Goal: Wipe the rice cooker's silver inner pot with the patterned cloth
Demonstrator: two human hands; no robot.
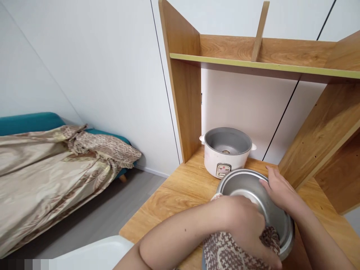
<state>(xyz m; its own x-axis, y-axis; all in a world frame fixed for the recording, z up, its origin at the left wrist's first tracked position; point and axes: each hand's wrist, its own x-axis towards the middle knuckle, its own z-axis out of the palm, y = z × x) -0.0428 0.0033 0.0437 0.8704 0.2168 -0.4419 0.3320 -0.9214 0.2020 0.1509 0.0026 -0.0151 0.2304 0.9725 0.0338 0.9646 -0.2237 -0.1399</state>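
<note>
A silver metal inner pot is tilted over the front of the wooden desk, its inside facing me. My right hand holds its right rim, thumb on the inner side and fingers along the outside. My left hand is closed on a brown-and-white patterned cloth, part of it bunched inside the pot near the lower wall. The cloth also hangs down past the pot's near edge. Just behind stands a white rice cooker, lidless, with its grey interior and centre plate showing.
The wooden desk carries a shelf unit with side panels and an upper board. At left is a teal sofa under a patterned cover. A white curved chair or seat edge is at the lower left.
</note>
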